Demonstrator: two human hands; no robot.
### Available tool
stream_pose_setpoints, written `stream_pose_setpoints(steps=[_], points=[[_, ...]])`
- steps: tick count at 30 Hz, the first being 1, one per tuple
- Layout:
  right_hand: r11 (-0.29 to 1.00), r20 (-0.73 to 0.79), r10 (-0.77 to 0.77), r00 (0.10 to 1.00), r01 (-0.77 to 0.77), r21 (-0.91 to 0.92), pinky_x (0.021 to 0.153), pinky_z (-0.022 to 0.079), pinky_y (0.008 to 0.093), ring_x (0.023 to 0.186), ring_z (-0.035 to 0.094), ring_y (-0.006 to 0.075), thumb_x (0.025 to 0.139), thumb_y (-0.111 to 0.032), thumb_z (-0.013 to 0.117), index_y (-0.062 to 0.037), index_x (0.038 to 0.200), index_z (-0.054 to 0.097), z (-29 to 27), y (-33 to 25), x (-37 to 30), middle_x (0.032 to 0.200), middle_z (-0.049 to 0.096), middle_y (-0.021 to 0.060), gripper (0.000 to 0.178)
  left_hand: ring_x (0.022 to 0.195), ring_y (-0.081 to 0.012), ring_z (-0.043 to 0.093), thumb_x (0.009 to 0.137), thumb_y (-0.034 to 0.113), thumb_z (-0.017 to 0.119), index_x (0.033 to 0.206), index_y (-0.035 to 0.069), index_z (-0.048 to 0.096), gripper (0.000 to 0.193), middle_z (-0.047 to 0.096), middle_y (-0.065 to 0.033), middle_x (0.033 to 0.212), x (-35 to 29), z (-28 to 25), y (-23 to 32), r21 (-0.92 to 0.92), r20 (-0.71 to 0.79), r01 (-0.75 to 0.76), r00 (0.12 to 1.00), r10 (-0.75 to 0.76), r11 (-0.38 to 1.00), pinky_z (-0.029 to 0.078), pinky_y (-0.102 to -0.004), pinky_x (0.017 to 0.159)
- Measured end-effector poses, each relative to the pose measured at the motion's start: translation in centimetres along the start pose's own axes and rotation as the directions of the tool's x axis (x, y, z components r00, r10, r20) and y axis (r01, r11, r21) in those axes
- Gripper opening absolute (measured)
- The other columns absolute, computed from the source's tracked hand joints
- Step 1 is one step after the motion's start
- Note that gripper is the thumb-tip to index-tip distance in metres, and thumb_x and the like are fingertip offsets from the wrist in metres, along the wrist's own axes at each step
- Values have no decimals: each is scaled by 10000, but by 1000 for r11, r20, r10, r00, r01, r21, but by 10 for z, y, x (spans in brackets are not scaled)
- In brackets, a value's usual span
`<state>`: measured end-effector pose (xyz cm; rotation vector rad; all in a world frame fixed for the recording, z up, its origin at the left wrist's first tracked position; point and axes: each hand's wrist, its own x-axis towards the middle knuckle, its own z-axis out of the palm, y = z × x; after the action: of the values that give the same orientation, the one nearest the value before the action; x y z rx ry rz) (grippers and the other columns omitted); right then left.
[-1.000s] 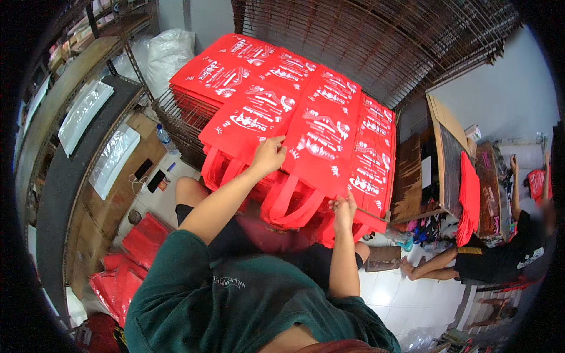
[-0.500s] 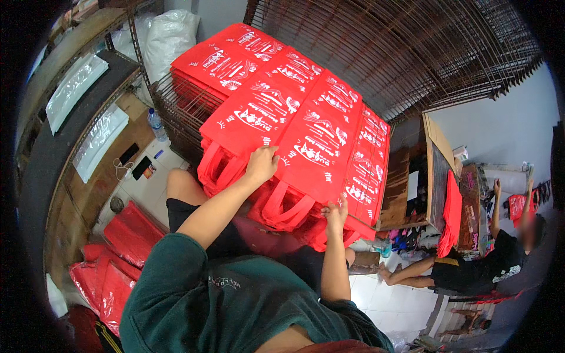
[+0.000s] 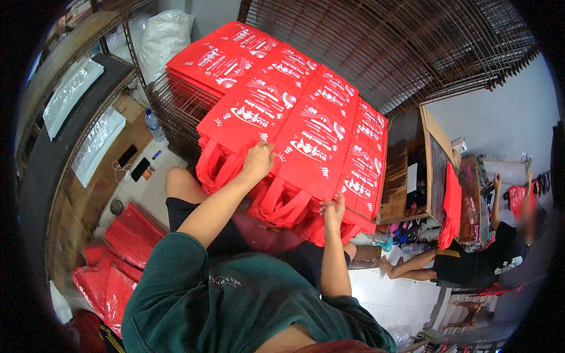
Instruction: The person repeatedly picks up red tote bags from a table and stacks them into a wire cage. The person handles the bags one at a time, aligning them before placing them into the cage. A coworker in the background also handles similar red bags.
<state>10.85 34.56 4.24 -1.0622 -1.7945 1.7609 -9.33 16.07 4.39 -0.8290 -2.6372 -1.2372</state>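
Red fabric tote bags [image 3: 294,135] with white print lie in overlapping stacks on a wire rack in front of me. Their looped handles [image 3: 279,203] hang over the near edge. My left hand [image 3: 259,161] pinches the near left corner of one flat bag, its fingers closed on the hem. At the same bag's near right corner, my right hand [image 3: 333,213] is closed on the edge between thumb and fingers. The bag lies flat between both hands, with its handles below the hem.
Wire racks [image 3: 376,47] tilt behind the stack. Plastic-wrapped red bundles [image 3: 129,241] lie on the floor at left, by a water bottle [image 3: 154,125] and phones [image 3: 140,169]. A wooden cabinet [image 3: 435,170] stands at right; beyond it sits another person [image 3: 471,256].
Both hands keep their hold on the bag's near corners, with little movement. The view has shifted slightly. At right, the other person's head and arms have moved a little.
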Motion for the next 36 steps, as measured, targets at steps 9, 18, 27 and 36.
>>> stream_pose_setpoints(steps=[9,18,27,36], points=[[997,9,-56,998,57,-61,467,389,214,538,493,92,862,-36,450,-54,1376,249,-8,15,6,739,588,95,552,786,-365,597,765,101,623,992,-28,621,262,599,-204,859,-3,3,-3,7,-35,-34,999,34,999,492,-441,683],[968,-61,-153,986,137,-210,509,414,286,530,510,142,858,-94,499,-38,1360,284,-9,8,-5,645,565,92,549,799,-382,597,767,120,627,1012,-40,608,293,587,-222,897,-2,-10,6,38,18,-55,998,54,998,497,-440,694],[796,-118,-510,852,417,-439,503,402,288,512,488,147,850,-125,572,-34,1305,404,-73,6,-60,570,502,78,493,814,-306,555,758,240,659,1093,56,579,392,566,-138,861,-62,-35,42,188,-58,-286,952,301,940,478,-404,678],[648,55,-491,869,407,-644,500,406,307,545,491,221,731,-109,678,-20,1161,549,-142,84,-154,670,482,99,457,661,-166,546,825,466,597,879,44,613,425,564,-58,699,-211,73,-23,-218,939,403,335,79,889,443,-317,599]])
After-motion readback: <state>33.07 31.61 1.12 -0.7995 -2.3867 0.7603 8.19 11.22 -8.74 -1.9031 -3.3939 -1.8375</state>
